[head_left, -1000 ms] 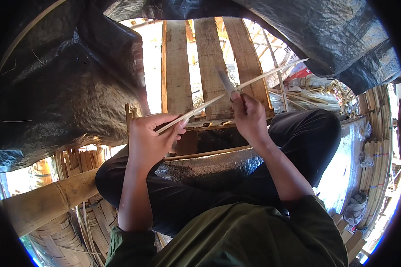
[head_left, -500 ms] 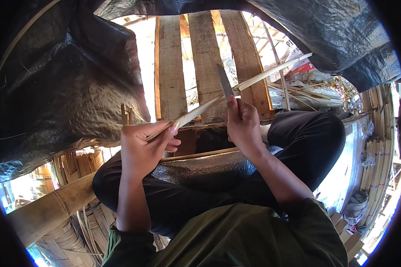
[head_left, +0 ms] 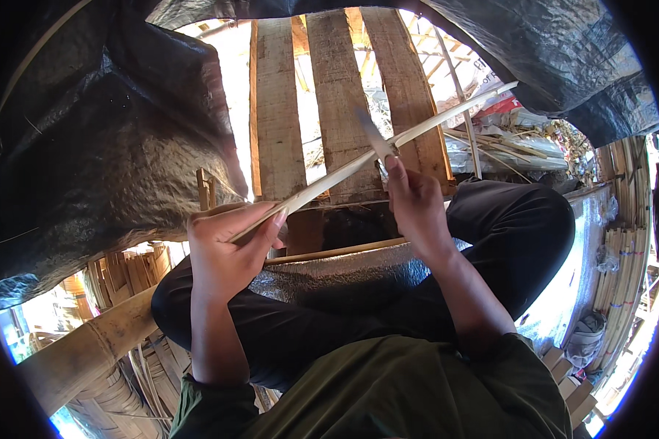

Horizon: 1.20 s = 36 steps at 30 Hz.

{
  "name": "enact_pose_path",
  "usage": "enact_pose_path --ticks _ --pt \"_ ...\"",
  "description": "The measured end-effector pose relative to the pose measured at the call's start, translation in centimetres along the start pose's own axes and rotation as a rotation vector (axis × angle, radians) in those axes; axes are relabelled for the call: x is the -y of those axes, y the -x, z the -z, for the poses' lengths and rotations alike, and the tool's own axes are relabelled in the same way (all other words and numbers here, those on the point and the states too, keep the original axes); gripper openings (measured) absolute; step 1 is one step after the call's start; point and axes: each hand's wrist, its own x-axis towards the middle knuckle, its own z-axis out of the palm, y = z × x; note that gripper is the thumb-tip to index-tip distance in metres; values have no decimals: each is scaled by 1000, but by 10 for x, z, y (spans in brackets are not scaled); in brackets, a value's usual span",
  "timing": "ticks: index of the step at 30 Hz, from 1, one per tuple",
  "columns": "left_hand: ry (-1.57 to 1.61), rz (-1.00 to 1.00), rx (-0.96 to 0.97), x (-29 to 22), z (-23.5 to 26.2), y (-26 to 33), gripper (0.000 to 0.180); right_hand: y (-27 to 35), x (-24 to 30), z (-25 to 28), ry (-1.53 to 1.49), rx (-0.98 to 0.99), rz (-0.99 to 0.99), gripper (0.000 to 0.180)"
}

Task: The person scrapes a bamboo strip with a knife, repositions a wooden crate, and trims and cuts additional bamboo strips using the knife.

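The left hand (head_left: 227, 245) is clenched around the lower end of a long bamboo strip (head_left: 344, 172), thumb pressed along it. The right hand (head_left: 416, 205) grips a knife (head_left: 373, 135) — its blade lies against the strip near the middle. The strip slants up to the right, held above the lap, over a silvery sheet (head_left: 344, 274) on the dark trousers (head_left: 520, 234) — wooden planks (head_left: 337, 95) lie beyond.
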Motion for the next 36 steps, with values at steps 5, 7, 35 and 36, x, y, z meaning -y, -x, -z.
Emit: enact_pose_path --ticks 5,7,35,36 --pt "-76 -75 -6 2 -2 -2 13 4 0 -11 7 -65 -60 57" --pt "-82 -115 -12 5 -3 -1 12 3 -3 -6 -70 5 -66 57" --pt "-83 -67 -35 4 -8 -2 13 -2 17 -3 -18 -29 -30 58" --pt "-81 -67 -36 4 -7 -3 13 2 21 -7 -62 -33 -120 58"
